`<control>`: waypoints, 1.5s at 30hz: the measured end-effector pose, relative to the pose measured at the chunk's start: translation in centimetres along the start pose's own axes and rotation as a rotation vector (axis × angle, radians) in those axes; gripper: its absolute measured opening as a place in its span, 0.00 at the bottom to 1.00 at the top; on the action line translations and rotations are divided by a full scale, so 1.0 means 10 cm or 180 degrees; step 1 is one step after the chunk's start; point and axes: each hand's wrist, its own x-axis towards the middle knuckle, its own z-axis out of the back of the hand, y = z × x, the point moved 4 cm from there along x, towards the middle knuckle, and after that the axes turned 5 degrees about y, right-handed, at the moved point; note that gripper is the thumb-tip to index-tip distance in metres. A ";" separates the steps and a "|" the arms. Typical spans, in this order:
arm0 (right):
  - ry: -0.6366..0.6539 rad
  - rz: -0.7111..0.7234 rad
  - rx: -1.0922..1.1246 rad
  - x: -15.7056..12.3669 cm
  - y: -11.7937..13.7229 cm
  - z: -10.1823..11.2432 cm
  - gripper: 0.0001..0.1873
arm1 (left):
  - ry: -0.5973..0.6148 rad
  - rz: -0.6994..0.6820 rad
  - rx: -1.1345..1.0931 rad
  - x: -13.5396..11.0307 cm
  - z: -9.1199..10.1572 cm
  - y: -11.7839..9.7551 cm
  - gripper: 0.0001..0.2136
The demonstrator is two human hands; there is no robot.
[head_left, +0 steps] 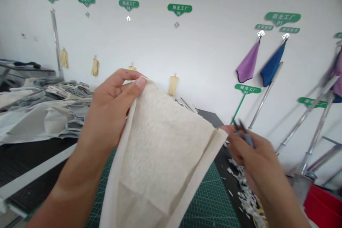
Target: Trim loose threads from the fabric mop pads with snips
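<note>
Cream quilted fabric (157,149), folded along both long edges, held up, its top corner pinched between thumb and fingers of the left hand (112,107). Right hand (256,156), curled, grips blurred blue-handled snips (244,133), one fingertip at the fabric's far corner. Beneath: green cutting mat (211,199), white scraps (247,196). Beyond: stacked fabric (45,114), purple cloth (248,62), blue cloth (272,64), white wall (208,42).

Below my grip sits a green gridded cutting mat (211,199) on a black work table (34,160), white shredded fabric scraps (247,199) under the right hand, pale folded fabric (40,124) piled beyond the left.
</note>
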 end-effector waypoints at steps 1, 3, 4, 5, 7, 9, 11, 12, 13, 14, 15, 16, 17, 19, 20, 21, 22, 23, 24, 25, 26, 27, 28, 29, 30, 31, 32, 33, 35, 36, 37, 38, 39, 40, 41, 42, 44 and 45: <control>0.0377 -0.0201 0.0178 0.03 -0.07 -0.13 0.24 | 0.0032 0.0077 0.0040 0.01 -0.02 0.08 0.09; 0.0999 -0.0566 0.0513 0.03 -0.16 -0.37 0.24 | 0.0126 0.0144 0.0135 0.01 -0.08 0.21 0.10; 0.1207 -0.0681 0.0652 0.02 -0.17 -0.46 0.25 | 0.0165 0.0136 0.0196 0.01 -0.12 0.26 0.10; 0.1322 -0.0740 0.0758 0.00 -0.16 -0.53 0.26 | 0.0186 0.0107 0.0272 0.00 -0.15 0.29 0.10; 0.1339 -0.0719 0.0729 -0.03 -0.13 -0.58 0.27 | 0.0146 0.0008 0.0449 -0.02 -0.19 0.31 0.10; 0.1174 -0.0528 0.0276 -0.04 -0.10 -0.57 0.25 | 0.0079 -0.0096 0.0582 -0.04 -0.22 0.30 0.10; 0.0946 -0.0299 -0.0380 -0.03 -0.11 -0.53 0.21 | -0.0001 -0.0205 0.0657 -0.07 -0.24 0.25 0.10; 0.0831 -0.0196 -0.0666 -0.01 -0.13 -0.51 0.19 | -0.0050 -0.0270 0.0681 -0.09 -0.24 0.22 0.10; 0.0752 -0.0119 -0.0888 0.01 -0.17 -0.50 0.17 | -0.0107 -0.0349 0.0699 -0.10 -0.24 0.19 0.10; 0.0718 -0.0071 -0.1053 0.04 -0.21 -0.50 0.17 | -0.0167 -0.0437 0.0714 -0.12 -0.25 0.17 0.09; 0.0711 -0.0046 -0.1185 0.06 -0.25 -0.50 0.16 | -0.0224 -0.0532 0.0729 -0.13 -0.25 0.14 0.09; 0.0720 -0.0034 -0.1304 0.09 -0.30 -0.50 0.15 | -0.0269 -0.0627 0.0746 -0.15 -0.26 0.12 0.08; 0.0733 -0.0026 -0.1425 0.11 -0.34 -0.51 0.15 | -0.0297 -0.0713 0.0766 -0.16 -0.27 0.10 0.08; 0.0646 0.0010 -0.1709 0.15 -0.41 -0.49 0.13 | -0.0317 -0.0843 0.0806 -0.17 -0.29 0.08 0.07; 0.0566 0.0044 -0.1852 0.17 -0.43 -0.48 0.12 | -0.0326 -0.0889 0.0821 -0.18 -0.30 0.08 0.07; 0.0493 0.0081 -0.1970 0.18 -0.45 -0.47 0.11 | -0.0341 -0.0923 0.0833 -0.18 -0.30 0.07 0.07; 0.0448 0.0109 -0.2050 0.19 -0.46 -0.46 0.10 | -0.0365 -0.0947 0.0843 -0.19 -0.31 0.07 0.07; 0.0438 0.0123 -0.2089 0.20 -0.47 -0.45 0.09 | -0.0394 -0.0961 0.0854 -0.20 -0.31 0.07 0.06; 0.0459 0.0122 -0.2098 0.21 -0.48 -0.45 0.09 | -0.0416 -0.0965 0.0865 -0.20 -0.31 0.07 0.06; 0.0510 0.0107 -0.2079 0.22 -0.50 -0.45 0.09 | -0.0423 -0.0961 0.0872 -0.21 -0.31 0.06 0.06; 0.0565 0.0095 -0.2046 0.23 -0.51 -0.46 0.09 | -0.0414 -0.0951 0.0873 -0.22 -0.31 0.06 0.06; 0.0616 0.0098 -0.2000 0.23 -0.53 -0.47 0.09 | -0.0398 -0.0944 0.0864 -0.23 -0.31 0.06 0.06; 0.0654 0.0121 -0.1924 0.24 -0.54 -0.49 0.09 | -0.0380 -0.0939 0.0852 -0.24 -0.32 0.05 0.06; 0.0692 0.0147 -0.1802 0.24 -0.55 -0.50 0.09 | -0.0370 -0.0941 0.0842 -0.24 -0.32 0.05 0.07; 0.0762 0.0145 -0.1621 0.25 -0.56 -0.52 0.10 | -0.0378 -0.0952 0.0835 -0.25 -0.32 0.05 0.07; 0.0883 0.0074 -0.1374 0.24 -0.58 -0.54 0.11 | -0.0402 -0.0969 0.0837 -0.25 -0.32 0.05 0.07; 0.1046 -0.0087 -0.1079 0.24 -0.61 -0.56 0.12 | -0.0438 -0.0991 0.0841 -0.25 -0.32 0.04 0.06; 0.1245 -0.0319 -0.0765 0.22 -0.63 -0.59 0.12 | -0.0484 -0.1021 0.0845 -0.24 -0.31 0.04 0.06; 0.1650 -0.0774 -0.0226 0.18 -0.65 -0.63 0.14 | -0.0620 -0.1081 0.0847 -0.22 -0.29 0.05 0.05; 0.1778 -0.0896 -0.0070 0.16 -0.63 -0.63 0.15 | -0.0702 -0.1103 0.0853 -0.21 -0.28 0.05 0.05; 0.1842 -0.0917 -0.0017 0.15 -0.60 -0.63 0.16 | -0.0790 -0.1123 0.0865 -0.20 -0.26 0.05 0.04; 0.1864 -0.0861 -0.0054 0.14 -0.56 -0.61 0.17 | -0.0866 -0.1138 0.0881 -0.18 -0.24 0.06 0.04; 0.1860 -0.0773 -0.0154 0.14 -0.52 -0.59 0.18 | -0.0911 -0.1149 0.0892 -0.17 -0.23 0.06 0.04; 0.1850 -0.0683 -0.0288 0.14 -0.48 -0.56 0.19 | -0.0920 -0.1159 0.0892 -0.16 -0.21 0.06 0.04; 0.1843 -0.0600 -0.0432 0.15 -0.44 -0.53 0.19 | -0.0907 -0.1173 0.0877 -0.14 -0.20 0.07 0.04; 0.1837 -0.0529 -0.0552 0.16 -0.40 -0.49 0.19 | -0.0887 -0.1185 0.0851 -0.13 -0.18 0.07 0.05; 0.1826 -0.0432 -0.0670 0.18 -0.35 -0.43 0.19 | -0.0862 -0.1197 0.0793 -0.12 -0.15 0.07 0.06; 0.1829 -0.0406 -0.0684 0.19 -0.34 -0.40 0.18 | -0.0870 -0.1203 0.0771 -0.11 -0.14 0.07 0.06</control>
